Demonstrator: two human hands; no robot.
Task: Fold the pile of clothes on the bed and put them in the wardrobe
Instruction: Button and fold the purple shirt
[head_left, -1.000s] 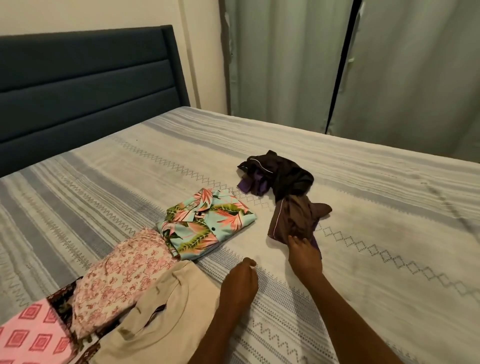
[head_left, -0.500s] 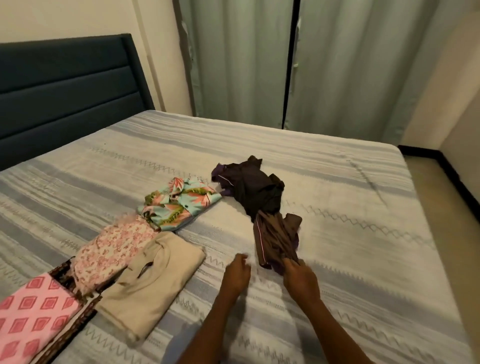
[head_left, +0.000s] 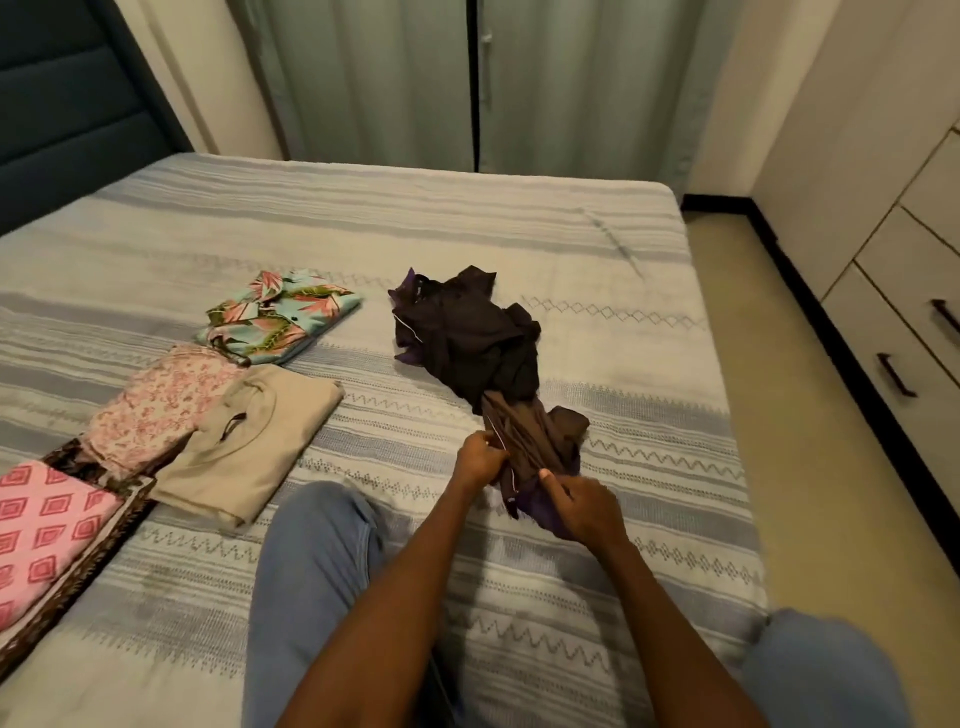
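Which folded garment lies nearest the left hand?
The plain beige top; the floral shirt, pink print and pink diamond piece lie farther from the left hand.

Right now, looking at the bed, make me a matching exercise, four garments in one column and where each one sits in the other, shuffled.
Things:
1. tropical-print shirt
2. beige top
3. brown garment
4. pink diamond-print cloth

Places:
A. gripped by both hands
B. nearest the left edge of the view
C. folded, farthest from the person
D. folded, beside the person's knee

Pairs: 1-C, 2-D, 3-A, 4-B
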